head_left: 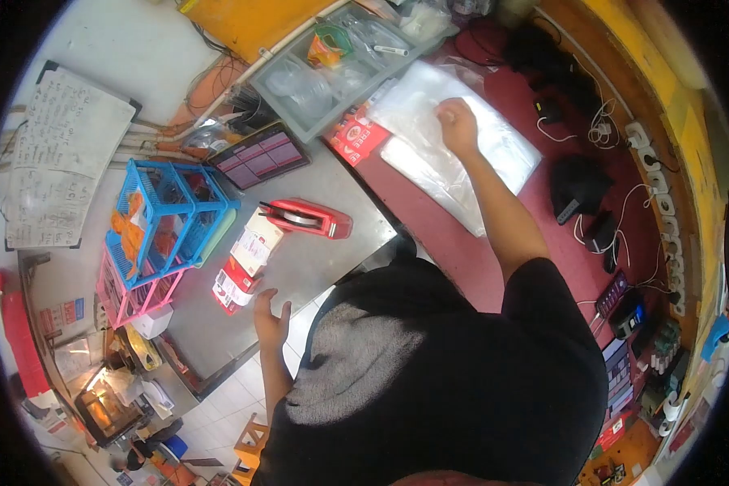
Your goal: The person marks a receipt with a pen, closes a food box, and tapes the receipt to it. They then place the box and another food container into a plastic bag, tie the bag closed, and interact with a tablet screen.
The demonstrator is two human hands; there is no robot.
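Note:
My right hand (458,128) is over a stack of clear plastic bags (502,154) on the red tabletop, its fingers curled closed at the wrinkled top bag. Exactly how much plastic is between the fingers is hidden. My left hand (272,318) hangs by the metal table's edge, thumb and fingers apart, holding nothing. Just beyond it lies a red-and-white carton (233,286) with white printed slips (255,248) at its upper end. A red tape dispenser (330,222) stands beside the slips. A red printed packet (359,138) sticks out at the left of the bags.
A tablet (259,156) leans at the back of the metal table (320,271). Blue basket racks (188,200) and a pink basket (142,298) stand left. A divided grey tray (306,125) lies behind. Cables, chargers and a socket row (662,206) line the right side.

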